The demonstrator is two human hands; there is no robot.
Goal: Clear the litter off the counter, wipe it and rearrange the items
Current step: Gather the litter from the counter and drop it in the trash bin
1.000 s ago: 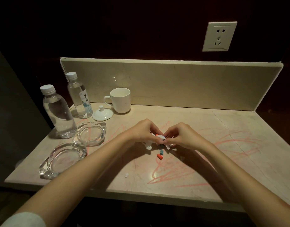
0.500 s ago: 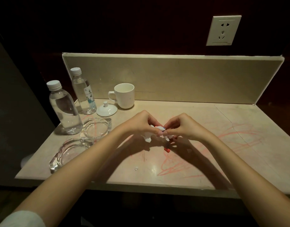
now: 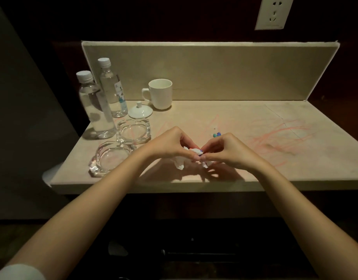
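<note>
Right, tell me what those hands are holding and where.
Both hands, left hand and right hand, pinch a crumpled white paper scrap by its top, between their fingertips.

1. The beige stone-look desk (image 3: 224, 116) under my hands has a smooth, faintly shiny top, marked with waxy pink scribbles (image 3: 279, 132).
2. The crumpled white tissue paper (image 3: 179, 161) I pinch looks soft and matt.
3. The two octagonal ashtrays (image 3: 133, 131) are thick clear glass, glossy.
4. The two white-capped water bottles (image 3: 96, 106) are clear plastic.
5. The white mug (image 3: 161, 93) and round white lid (image 3: 140, 111) look like glazed ceramic.
</note>
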